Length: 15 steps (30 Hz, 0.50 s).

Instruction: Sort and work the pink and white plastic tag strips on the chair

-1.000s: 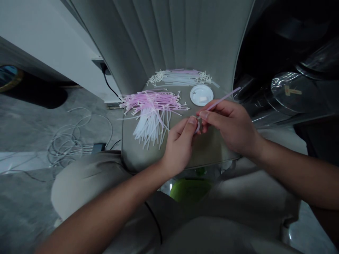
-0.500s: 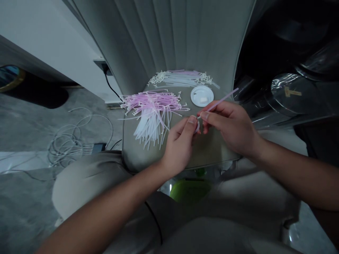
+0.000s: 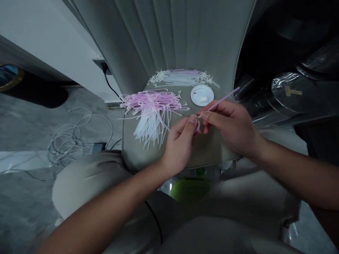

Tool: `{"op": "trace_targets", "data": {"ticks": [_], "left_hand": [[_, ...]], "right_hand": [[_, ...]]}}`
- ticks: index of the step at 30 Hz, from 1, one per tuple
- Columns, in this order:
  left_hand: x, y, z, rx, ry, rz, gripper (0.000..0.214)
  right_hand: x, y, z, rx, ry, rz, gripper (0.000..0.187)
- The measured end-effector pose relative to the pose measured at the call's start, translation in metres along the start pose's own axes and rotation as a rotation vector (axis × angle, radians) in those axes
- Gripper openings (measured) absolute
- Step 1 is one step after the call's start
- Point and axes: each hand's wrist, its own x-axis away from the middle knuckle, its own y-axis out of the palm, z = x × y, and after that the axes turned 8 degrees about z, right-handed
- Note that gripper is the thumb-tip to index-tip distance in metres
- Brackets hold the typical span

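Both my hands meet over the seat of a grey chair (image 3: 212, 148). My right hand (image 3: 230, 125) pinches a thin pink plastic strip (image 3: 225, 97) whose free end sticks up to the right. My left hand (image 3: 180, 144) pinches the strip's other end, which is bent into a small loop between my fingertips. To the left lies a pile of pink and white strips (image 3: 152, 109). A second row of strips (image 3: 182, 77) lies at the back of the seat. A white round lid (image 3: 201, 95) rests just behind my right hand.
The ribbed chair back (image 3: 169, 38) rises behind the seat. Coiled white cables (image 3: 69, 141) and a black cord lie on the floor at left. Dark shiny objects wrapped in plastic (image 3: 291, 91) stand at right. Something green (image 3: 189, 188) shows under the seat, between my knees.
Almost nothing has changed. My hands stay pinched on the pink strip, with only a slight shift of the fingertips.
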Motion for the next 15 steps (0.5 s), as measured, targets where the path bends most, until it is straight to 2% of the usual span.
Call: {"op": "trace_targets", "data": {"ticks": [10, 15], "left_hand": [[0.006, 0.004, -0.010, -0.046, -0.085, -0.037, 0.041], [0.005, 0.004, -0.012, -0.060, -0.064, -0.032, 0.042]], "right_hand": [[0.000, 0.000, -0.002, -0.016, 0.029, 0.003, 0.013], [0.000, 0.000, -0.003, -0.001, 0.020, 0.014, 0.016]]}}
